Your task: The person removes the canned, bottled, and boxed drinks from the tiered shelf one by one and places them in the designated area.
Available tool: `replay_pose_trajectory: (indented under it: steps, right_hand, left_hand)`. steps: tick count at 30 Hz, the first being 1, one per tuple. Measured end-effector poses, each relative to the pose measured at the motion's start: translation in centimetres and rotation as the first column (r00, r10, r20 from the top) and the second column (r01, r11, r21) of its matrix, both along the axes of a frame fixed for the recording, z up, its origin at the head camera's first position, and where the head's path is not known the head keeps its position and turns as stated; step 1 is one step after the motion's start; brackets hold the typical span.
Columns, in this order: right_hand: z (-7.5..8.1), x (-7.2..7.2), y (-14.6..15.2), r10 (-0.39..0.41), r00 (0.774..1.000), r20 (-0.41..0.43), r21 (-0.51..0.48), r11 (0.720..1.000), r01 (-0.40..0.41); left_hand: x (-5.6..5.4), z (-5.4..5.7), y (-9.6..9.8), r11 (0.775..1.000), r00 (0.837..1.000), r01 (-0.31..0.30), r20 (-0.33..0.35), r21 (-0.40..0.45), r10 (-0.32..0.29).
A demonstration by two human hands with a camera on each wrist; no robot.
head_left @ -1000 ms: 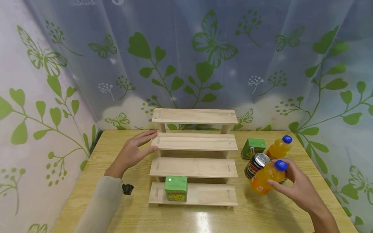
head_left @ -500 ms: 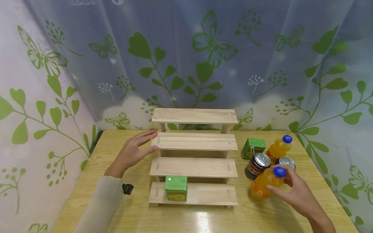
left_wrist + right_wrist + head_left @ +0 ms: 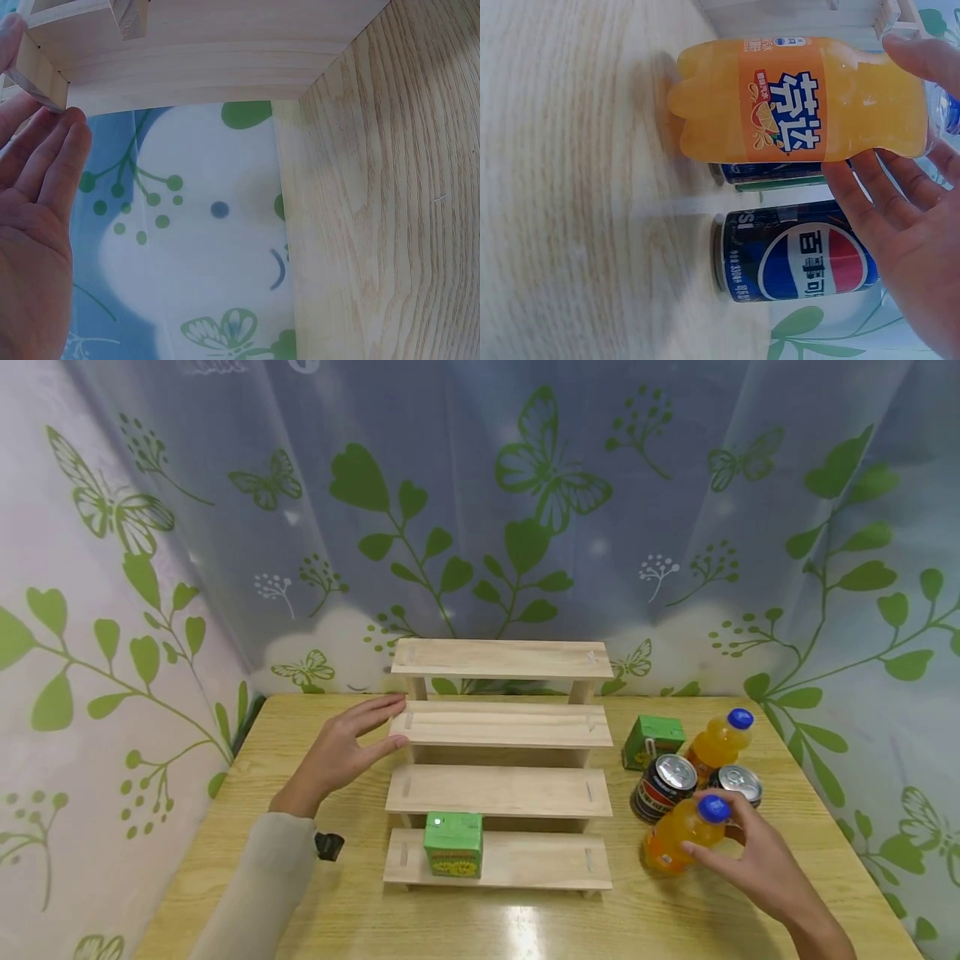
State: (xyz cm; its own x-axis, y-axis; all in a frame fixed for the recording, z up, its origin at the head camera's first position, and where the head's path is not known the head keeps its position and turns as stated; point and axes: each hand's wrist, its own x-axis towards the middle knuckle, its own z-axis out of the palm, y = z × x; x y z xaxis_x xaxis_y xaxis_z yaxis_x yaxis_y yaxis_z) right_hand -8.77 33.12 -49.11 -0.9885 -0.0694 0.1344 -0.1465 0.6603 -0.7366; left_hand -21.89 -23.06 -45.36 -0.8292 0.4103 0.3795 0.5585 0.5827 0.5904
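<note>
My right hand (image 3: 757, 860) grips the upper part of a bottle of orange soda (image 3: 678, 839) with a blue cap, thumb on one side and fingers on the other. In the right wrist view, the orange soda bottle (image 3: 780, 101) has its base close over the tabletop. At the left end of a four-step wooden display stand (image 3: 498, 724), my left hand (image 3: 345, 752) holds the second board from the top. The left wrist view has the thumb and fingers (image 3: 64, 161) on opposite edges of that board's end. A green drink carton (image 3: 453, 845) stands on the lowest step.
Right of the stand are another green carton (image 3: 652, 742), a second orange soda bottle (image 3: 718, 745) and two dark cans, one nearer the stand (image 3: 663, 789) and a Pepsi can (image 3: 802, 255) by my right hand. A patterned curtain (image 3: 480, 527) hangs behind the table (image 3: 330, 918).
My right hand and the soda bottle have come down and slightly left, toward the table's front, uncovering the can behind them. The left hand stays in place on the stand.
</note>
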Motion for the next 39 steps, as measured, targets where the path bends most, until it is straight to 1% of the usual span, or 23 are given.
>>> replay_pose_trajectory:
  steps: [4,7,13,22,34,37,39]
  right_hand:
    - [-0.16,-0.01,0.04,-0.018,0.999,0.028,0.009,1.000,0.018]
    - [-0.24,-0.02,-0.03,-0.021,0.999,0.025,0.008,1.000,0.020]
    - [-0.42,-0.06,-0.11,-0.003,1.000,-0.009,-0.001,1.000,0.003]
    - [-0.35,-0.04,-0.07,0.031,0.999,0.017,0.015,0.999,-0.031]
    - [-0.56,0.04,-0.13,0.066,0.998,-0.021,0.024,0.998,-0.065]
    - [-0.40,0.12,-0.17,0.074,0.997,-0.020,0.024,0.997,-0.074]
    - [-0.11,0.24,-0.19,0.084,0.996,-0.016,0.005,0.996,-0.084]
  left_hand:
    - [-0.03,-0.04,0.00,1.000,1.000,0.001,-0.001,-0.003,-0.001]
    - [-0.04,-0.11,-0.03,1.000,1.000,0.000,-0.004,-0.007,0.000]
    - [-0.04,-0.28,-0.12,1.000,1.000,0.003,-0.015,-0.008,-0.004]
    - [-0.06,-0.34,-0.10,1.000,1.000,0.000,-0.014,0.001,0.001]
    - [-0.07,-0.31,-0.09,1.000,1.000,0.004,-0.022,-0.006,-0.004]
    - [-0.06,-0.29,-0.06,1.000,1.000,0.006,-0.028,-0.006,-0.007]
    - [-0.05,-0.26,-0.05,1.000,1.000,0.007,-0.028,-0.005,-0.007]
